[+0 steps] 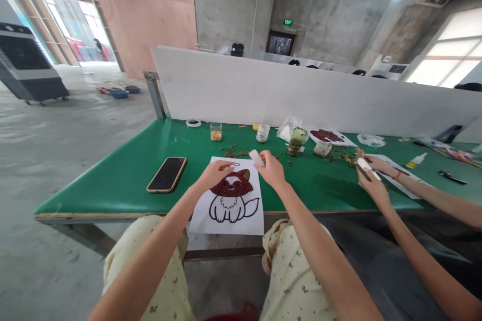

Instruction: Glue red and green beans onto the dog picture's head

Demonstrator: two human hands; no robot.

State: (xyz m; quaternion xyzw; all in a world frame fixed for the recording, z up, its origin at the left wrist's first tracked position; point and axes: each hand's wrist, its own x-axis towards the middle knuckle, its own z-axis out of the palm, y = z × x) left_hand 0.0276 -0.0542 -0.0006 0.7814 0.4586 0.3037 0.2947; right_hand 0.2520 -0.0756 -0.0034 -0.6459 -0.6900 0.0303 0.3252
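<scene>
My right hand (271,169) is closed round a small white bottle (256,158), held tilted above the paper's upper right edge. My left hand (215,174) lies over the upper left of the paper sheet (199,220), fingers stretched toward the right, with nothing visible in them. A cartoon animal drawing (230,195) is on the sheet. Its head is covered in dark red grains and one ear in green ones. The body and tail are bare black outline. My left hand hides part of the head. Loose red and green grains (235,152) lie just beyond the sheet.
A phone (166,174) lies to the left. Behind stand a cup of orange grains (216,132), a white cup (262,133) and a jar of green grains (296,142). At right, a co-worker's hands (372,180) hold a white object over another sheet. A white partition (263,95) borders the table.
</scene>
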